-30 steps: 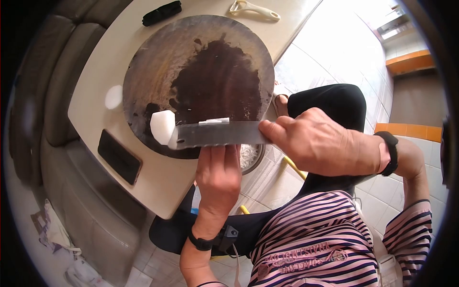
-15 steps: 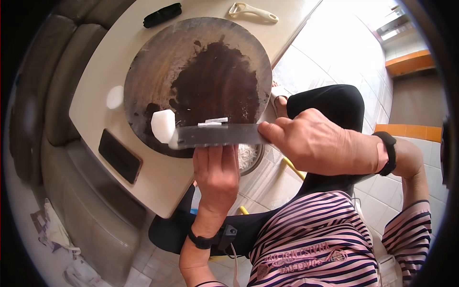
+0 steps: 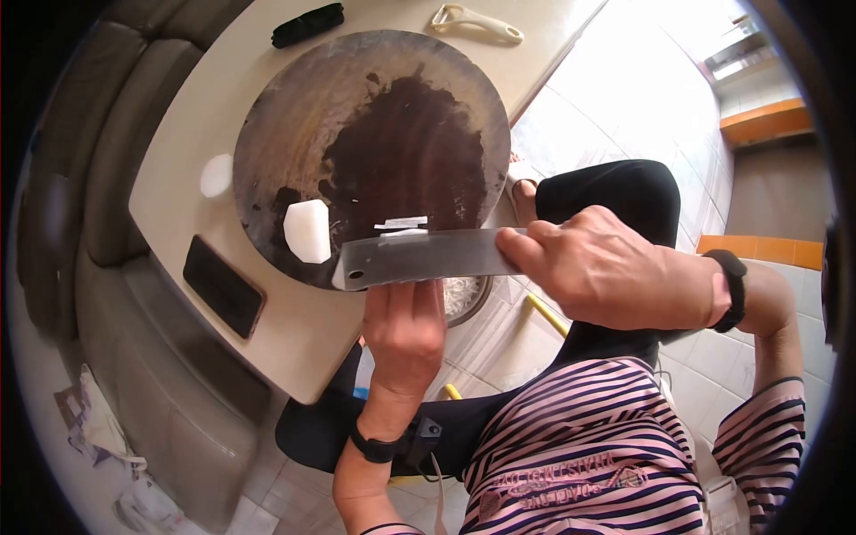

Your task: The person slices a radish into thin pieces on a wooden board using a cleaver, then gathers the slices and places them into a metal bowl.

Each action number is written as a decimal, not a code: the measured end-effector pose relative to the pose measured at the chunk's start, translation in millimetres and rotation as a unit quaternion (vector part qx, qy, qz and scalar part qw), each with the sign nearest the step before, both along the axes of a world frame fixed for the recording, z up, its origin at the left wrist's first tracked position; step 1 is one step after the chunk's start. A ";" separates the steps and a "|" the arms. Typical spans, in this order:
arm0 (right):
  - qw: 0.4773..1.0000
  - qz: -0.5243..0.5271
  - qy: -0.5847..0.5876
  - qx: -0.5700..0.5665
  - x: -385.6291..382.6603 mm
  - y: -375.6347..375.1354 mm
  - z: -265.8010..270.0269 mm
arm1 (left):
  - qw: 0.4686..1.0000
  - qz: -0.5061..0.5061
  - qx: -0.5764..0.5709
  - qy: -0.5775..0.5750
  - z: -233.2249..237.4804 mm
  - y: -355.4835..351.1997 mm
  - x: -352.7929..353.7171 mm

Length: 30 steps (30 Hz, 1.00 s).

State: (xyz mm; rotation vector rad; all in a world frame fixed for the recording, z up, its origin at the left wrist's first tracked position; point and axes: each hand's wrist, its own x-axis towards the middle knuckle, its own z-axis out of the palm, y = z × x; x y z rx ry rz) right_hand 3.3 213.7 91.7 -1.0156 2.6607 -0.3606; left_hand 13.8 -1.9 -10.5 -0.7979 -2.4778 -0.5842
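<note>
My right hand [image 3: 588, 267] is closed round the handle end of a cleaver [image 3: 437, 254], its broad blade lying across the near part of a round wooden chopping board [image 3: 285, 98]. Just behind the blade, my left hand [image 3: 404, 330] has its fingers bent and pressed together, the tips hidden by the steel. A white edge of peeled radish shows past the blade's left end, under those fingers; most of it is covered. Thin white strips [image 3: 403, 224] lie on the far side of the blade. A larger chunk of white radish [image 3: 307, 232] sits at the board's left.
A bowl [image 3: 486, 299] of white shreds is below the board's near right edge. On the table [image 3: 303, 352] lie a phone [image 3: 223, 285], a white slice [image 3: 216, 176], a dark bundle [image 3: 308, 25] and a peeler [image 3: 477, 22]. A grey sofa [image 3: 169, 357] borders the left.
The cleaver and my right hand have shifted slightly right, and the blade's tip has moved off the radish chunk. The left hand stays nearly in place behind the blade.
</note>
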 end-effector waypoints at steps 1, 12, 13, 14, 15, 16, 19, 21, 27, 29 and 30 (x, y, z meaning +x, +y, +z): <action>1.000 -0.005 -0.013 0.017 -3.2 -3.0 -0.1 | 1.000 0.002 0.004 -0.001 -0.5 0.4 0.4; 0.999 -0.016 -0.013 -0.035 -1.4 15.0 3.1 | 1.000 -0.007 0.009 0.008 0.7 -1.2 -1.6; 0.999 -0.016 -0.015 -0.035 -1.0 13.6 2.0 | 1.000 -0.010 0.007 0.006 -0.1 -2.8 -1.3; 0.999 -0.011 -0.008 -0.034 -1.1 11.7 1.1 | 1.000 -0.012 0.004 0.005 -0.5 -4.3 -1.3; 0.999 -0.007 -0.001 -0.032 -1.5 10.4 0.4 | 1.000 -0.012 0.004 0.004 -0.8 -5.1 -1.8; 0.999 -0.007 -0.001 -0.032 -3.1 8.4 -0.6 | 1.000 -0.013 -0.009 0.015 -1.3 -5.5 -2.4; 0.999 -0.011 -0.030 -0.036 -11.5 1.7 -2.3 | 0.999 -0.015 -0.009 0.028 -2.1 -3.8 -2.4; 0.997 -0.016 -0.017 -0.068 -14.5 6.8 -9.8 | 1.000 -0.014 0.002 0.025 -2.4 -5.0 -1.9; 0.999 -0.015 -0.021 -0.042 -9.9 16.0 6.6 | 1.000 -0.022 0.013 0.016 -2.8 -5.6 -3.8; 0.999 -0.013 -0.022 -0.040 -10.0 16.8 7.4 | 0.999 -0.018 0.020 0.021 -1.8 -4.9 -4.1; 0.999 -0.012 -0.023 -0.039 -10.2 16.7 7.6 | 0.999 -0.018 0.020 0.020 -1.7 -5.1 -4.2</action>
